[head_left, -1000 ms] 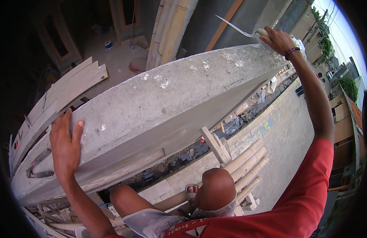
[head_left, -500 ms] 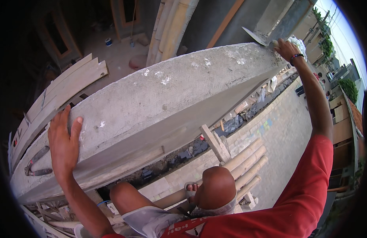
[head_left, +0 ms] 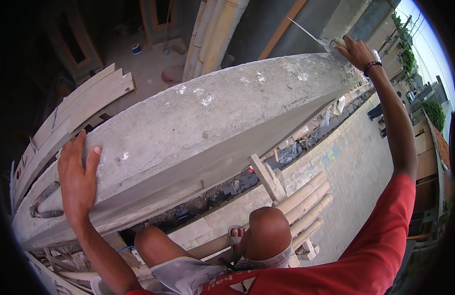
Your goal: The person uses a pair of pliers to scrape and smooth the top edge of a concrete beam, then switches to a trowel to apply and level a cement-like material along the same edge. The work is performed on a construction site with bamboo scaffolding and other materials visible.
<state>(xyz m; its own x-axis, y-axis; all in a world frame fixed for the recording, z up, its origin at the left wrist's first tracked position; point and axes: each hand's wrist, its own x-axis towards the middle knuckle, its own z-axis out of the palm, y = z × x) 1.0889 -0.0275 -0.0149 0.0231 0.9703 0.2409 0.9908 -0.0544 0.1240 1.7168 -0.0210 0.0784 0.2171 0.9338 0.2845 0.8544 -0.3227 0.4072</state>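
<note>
A long grey concrete ledge [head_left: 222, 103] runs across the view, rough on top with white spots. My left hand [head_left: 79, 172] lies on its near left part, fingers stretched out and thumb apart, holding nothing. At the far right end, my right hand [head_left: 356, 53] is closed round the handle of a trowel [head_left: 307, 32]. The trowel's blade shows almost edge-on, slanting up to the left above the ledge. A pair of dark-handled pincers [head_left: 48, 199] lies on the ledge, just left of my left hand.
Bamboo poles [head_left: 303, 211] and a wooden post [head_left: 264, 177] stand below, by my knees. Planks [head_left: 97, 98] lie beyond the ledge at left. Thick bamboo [head_left: 213, 37] rises behind it. A ditch [head_left: 213, 191] and a paved lane [head_left: 350, 152] run below; a person [head_left: 377, 112] is down there.
My right hand has shifted slightly and turned the trowel, so its blade has tilted up off the ledge and now shows as a thin edge. My left hand has barely moved.
</note>
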